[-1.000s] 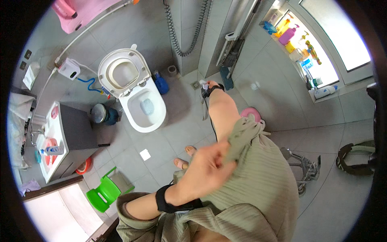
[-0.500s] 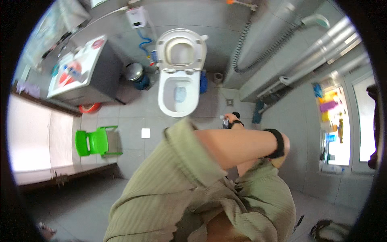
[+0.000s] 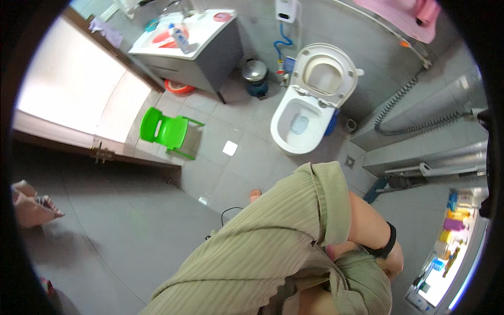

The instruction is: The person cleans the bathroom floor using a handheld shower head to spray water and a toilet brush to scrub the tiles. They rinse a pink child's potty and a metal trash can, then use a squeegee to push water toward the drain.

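Observation:
My left arm, in a rolled olive-green sleeve (image 3: 257, 226), reaches across my body to the right. A black band (image 3: 387, 241) goes round its wrist. Past the band my left hand (image 3: 394, 260) is bent over the edge of my right sleeve (image 3: 367, 281) and seems closed on its cloth; the fingertips are partly hidden. A short stretch of my right forearm (image 3: 342, 248) shows beneath the left arm. My right hand is hidden behind the left arm and sleeve.
A white toilet (image 3: 283, 142) with its lid raised stands ahead, beside a pedal bin (image 3: 255, 73). At left are a sink cabinet (image 3: 189, 63), a green child's chair (image 3: 167, 131) and an open door (image 3: 100, 152). A bottle-filled window sill (image 3: 446, 247) lies at right.
The view has turned, so the toilet and chair sit further right and a pink cloth appears. My right hand, visible before with a small object, has dropped from sight. My left hand stays at the right sleeve.

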`<action>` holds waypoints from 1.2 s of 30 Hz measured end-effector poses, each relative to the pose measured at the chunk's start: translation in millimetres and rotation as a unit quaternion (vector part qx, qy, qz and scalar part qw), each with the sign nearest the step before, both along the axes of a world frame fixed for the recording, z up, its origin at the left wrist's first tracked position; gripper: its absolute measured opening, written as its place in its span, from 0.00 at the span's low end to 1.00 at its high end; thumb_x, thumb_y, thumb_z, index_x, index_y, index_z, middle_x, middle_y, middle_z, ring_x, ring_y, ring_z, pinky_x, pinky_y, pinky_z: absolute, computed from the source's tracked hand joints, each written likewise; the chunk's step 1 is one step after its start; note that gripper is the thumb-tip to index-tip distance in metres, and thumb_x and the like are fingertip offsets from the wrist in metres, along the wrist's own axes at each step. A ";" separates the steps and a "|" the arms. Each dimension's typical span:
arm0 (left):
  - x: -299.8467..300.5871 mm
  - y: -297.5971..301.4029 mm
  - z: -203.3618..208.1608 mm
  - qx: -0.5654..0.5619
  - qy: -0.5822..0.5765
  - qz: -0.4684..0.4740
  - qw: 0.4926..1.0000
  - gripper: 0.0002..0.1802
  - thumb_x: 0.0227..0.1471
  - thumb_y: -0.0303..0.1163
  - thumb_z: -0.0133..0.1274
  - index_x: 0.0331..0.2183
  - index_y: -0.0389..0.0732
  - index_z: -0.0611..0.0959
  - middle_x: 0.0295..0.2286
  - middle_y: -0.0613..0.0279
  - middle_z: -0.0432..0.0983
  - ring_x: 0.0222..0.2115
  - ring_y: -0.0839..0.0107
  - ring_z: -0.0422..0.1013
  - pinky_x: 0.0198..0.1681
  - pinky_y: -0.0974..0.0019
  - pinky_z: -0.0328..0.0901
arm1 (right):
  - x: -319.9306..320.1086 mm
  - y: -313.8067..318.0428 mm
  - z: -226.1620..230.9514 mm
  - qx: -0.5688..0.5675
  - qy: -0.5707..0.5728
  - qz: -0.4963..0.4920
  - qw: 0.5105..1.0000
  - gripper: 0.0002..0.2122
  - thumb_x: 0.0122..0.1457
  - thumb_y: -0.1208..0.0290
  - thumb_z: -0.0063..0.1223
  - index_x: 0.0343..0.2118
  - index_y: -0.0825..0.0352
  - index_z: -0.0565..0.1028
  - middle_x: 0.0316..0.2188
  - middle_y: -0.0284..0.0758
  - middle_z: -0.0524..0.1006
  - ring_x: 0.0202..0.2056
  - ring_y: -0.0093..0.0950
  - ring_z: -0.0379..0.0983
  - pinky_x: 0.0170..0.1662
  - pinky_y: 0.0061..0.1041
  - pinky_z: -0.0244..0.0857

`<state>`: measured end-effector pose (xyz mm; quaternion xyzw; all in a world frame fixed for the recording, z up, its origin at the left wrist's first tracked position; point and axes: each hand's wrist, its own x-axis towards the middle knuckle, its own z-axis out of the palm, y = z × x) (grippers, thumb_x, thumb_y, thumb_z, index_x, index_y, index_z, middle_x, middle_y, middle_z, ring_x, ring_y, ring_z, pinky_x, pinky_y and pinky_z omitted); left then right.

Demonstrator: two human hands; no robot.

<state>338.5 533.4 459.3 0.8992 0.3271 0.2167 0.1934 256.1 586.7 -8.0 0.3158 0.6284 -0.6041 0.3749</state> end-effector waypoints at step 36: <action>-202.4 -571.4 -286.0 -0.377 -0.604 0.625 0.322 0.26 0.52 0.48 0.45 0.26 0.30 0.74 0.17 0.63 0.66 0.14 0.75 0.64 0.18 0.71 0.63 | -114.9 -490.2 126.4 -0.168 -0.054 -0.168 0.970 0.12 0.52 0.55 0.51 0.28 0.59 0.70 0.23 0.28 0.67 0.28 0.21 0.63 0.30 0.24 0.56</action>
